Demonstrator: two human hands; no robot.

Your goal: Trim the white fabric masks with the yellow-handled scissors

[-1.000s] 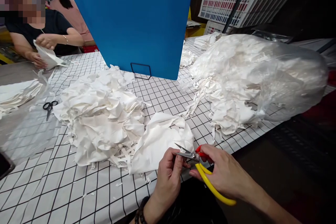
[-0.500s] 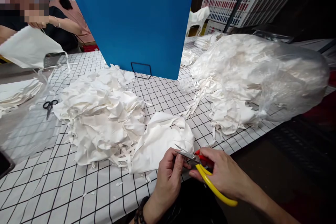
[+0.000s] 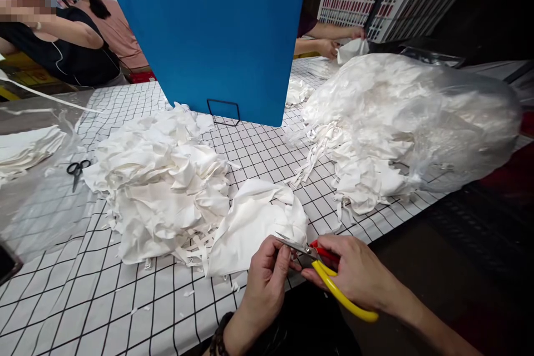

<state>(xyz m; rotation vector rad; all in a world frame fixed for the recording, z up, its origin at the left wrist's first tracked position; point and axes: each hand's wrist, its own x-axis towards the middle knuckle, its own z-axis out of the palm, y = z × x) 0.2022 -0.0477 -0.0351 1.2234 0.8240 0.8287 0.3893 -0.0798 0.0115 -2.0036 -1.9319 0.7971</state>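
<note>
My right hand [image 3: 359,272] grips a pair of thread snips [image 3: 323,272] with a red and yellow handle, near the table's front edge. My left hand [image 3: 267,278] pinches the snips' metal blades [image 3: 292,246] between thumb and fingers. Just beyond my hands lies a loose white fabric piece [image 3: 254,222] on the black-gridded white tablecloth [image 3: 83,300]. A heap of white fabric pieces [image 3: 158,183] is piled to its left.
A clear plastic bag of white fabric [image 3: 409,117] fills the right side. A blue upright board [image 3: 208,28] stands at the back. Black scissors [image 3: 77,169] lie at left beside a flat stack of fabric [image 3: 25,147]. Other people work at the far left [image 3: 67,39] and behind the board [image 3: 334,39].
My hands and the snips have barely moved. The person at far left has raised the white piece out of sight. Another person's hands with white fabric now show behind the board.
</note>
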